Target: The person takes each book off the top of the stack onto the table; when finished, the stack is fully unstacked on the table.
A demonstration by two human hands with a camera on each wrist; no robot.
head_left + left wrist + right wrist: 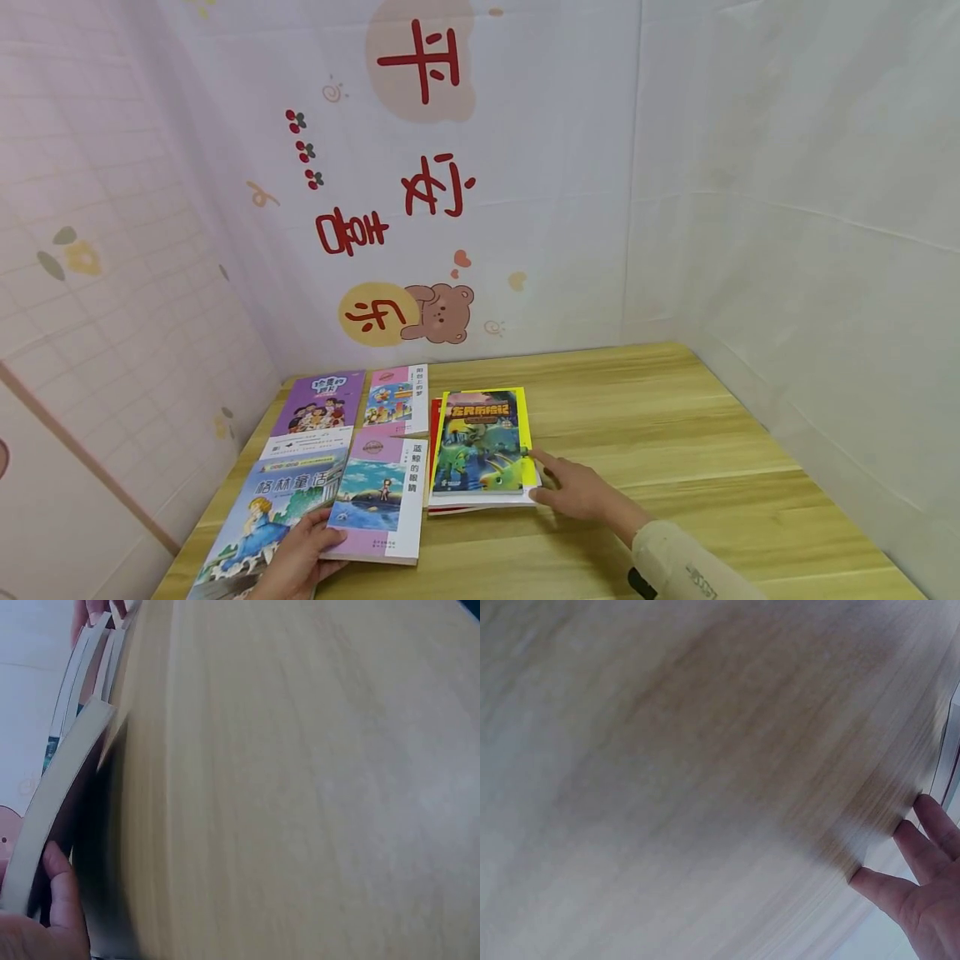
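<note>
My left hand pinches a pink-and-white paperback book by its lower left corner, thumb on the cover. A girl and a blue whale are on its front. From the left wrist view the book's pale edge tilts up off the table, fingers beneath. To its right lies a stack of books, topped by a green dinosaur book over a yellow-edged book. My right hand touches the stack's right side, fingers fairly straight. Three of its fingertips meet the tabletop beside the books in the right wrist view.
A blue fairy-tale book lies at the front left, partly under the held book. Behind it are a purple book and another pink-and-white book. White printed cloth walls enclose the wooden table at back and sides.
</note>
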